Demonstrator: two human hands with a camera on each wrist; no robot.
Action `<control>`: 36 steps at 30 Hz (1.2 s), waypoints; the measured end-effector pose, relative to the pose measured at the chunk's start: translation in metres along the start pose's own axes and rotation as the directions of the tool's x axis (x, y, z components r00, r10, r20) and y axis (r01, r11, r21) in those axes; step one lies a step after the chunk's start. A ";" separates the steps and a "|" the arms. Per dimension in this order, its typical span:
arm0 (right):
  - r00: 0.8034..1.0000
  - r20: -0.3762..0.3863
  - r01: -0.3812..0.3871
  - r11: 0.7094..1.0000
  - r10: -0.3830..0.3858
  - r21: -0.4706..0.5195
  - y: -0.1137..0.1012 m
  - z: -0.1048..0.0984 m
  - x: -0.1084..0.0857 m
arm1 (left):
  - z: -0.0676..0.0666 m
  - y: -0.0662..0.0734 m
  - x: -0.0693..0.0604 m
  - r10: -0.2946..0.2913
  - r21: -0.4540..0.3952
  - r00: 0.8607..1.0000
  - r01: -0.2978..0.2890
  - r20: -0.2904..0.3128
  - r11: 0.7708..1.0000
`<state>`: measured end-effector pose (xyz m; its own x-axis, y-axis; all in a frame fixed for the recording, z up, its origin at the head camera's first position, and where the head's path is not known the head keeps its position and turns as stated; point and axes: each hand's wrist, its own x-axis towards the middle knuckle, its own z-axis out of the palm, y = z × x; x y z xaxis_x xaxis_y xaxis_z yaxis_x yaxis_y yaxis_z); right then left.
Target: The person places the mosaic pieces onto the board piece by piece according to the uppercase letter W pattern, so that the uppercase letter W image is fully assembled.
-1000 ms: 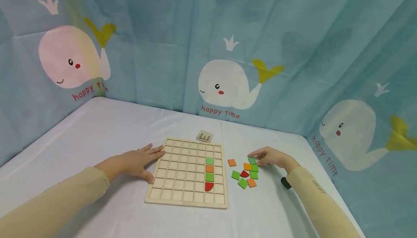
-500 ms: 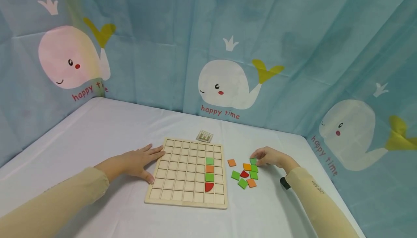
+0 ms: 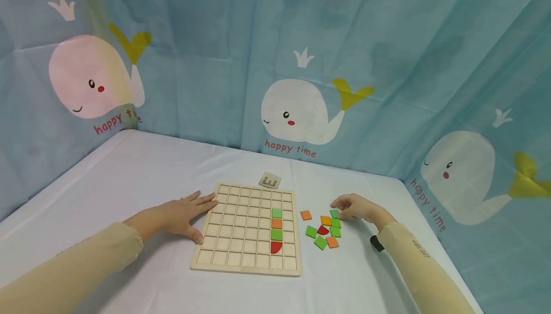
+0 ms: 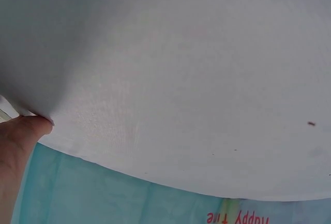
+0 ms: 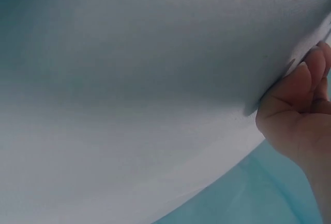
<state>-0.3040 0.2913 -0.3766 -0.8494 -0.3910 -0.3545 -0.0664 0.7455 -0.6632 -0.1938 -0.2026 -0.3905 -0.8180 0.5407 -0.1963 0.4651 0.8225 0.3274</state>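
Board (image 3: 236, 231) of pale gridded wood, I log remotely, has left hand (image 3: 180, 216) splayed, released at its edge; right of it, right hand (image 3: 360, 207) pinches a square green tile (image 3: 335, 214) beside flat pieces (image 3: 320, 243), smooth white cloth (image 3: 344, 280) beneath, creased blue whale-print curtain (image 3: 206, 75) behind.

Head view: moderately bright; light is soft and fairly even. Diffuse shadows lie on the white tablecloth (image 3: 172, 175) beside the left sleeve (image 3: 77, 266) and right sleeve (image 3: 422, 271); sleeve lettering (image 3: 420, 248) is too small to read. Wrist views: dimmer, greyer, low contrast. Left wrist: upper-left corner falls into dark shadow; tablecloth edge appears curved. Right wrist: top left is darkest; shadow borders the right hand (image 5: 297, 110); detail is soft.
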 end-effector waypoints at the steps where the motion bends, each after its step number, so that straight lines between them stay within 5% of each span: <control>1: 1.000 -0.003 0.004 1.000 -0.004 0.003 -0.001 0.000 0.000 | 0.000 0.000 0.000 -0.002 -0.001 1.000 0.002 0.000 1.000; 28: 0.996 0.007 0.093 0.994 -0.093 -0.063 0.002 0.004 -0.004 | 0.002 0.000 -0.001 -0.021 -0.017 1.000 0.021 -0.010 1.000; 36: 0.998 -0.001 0.068 0.996 -0.068 -0.052 -0.001 0.005 -0.003 | 0.001 0.004 -0.001 -0.031 -0.024 1.000 0.030 0.000 0.999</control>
<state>-0.2986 0.2895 -0.3778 -0.8434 -0.4405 -0.3077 -0.1510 0.7439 -0.6510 -0.1907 -0.1997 -0.3895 -0.8319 0.5153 -0.2059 0.4317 0.8342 0.3432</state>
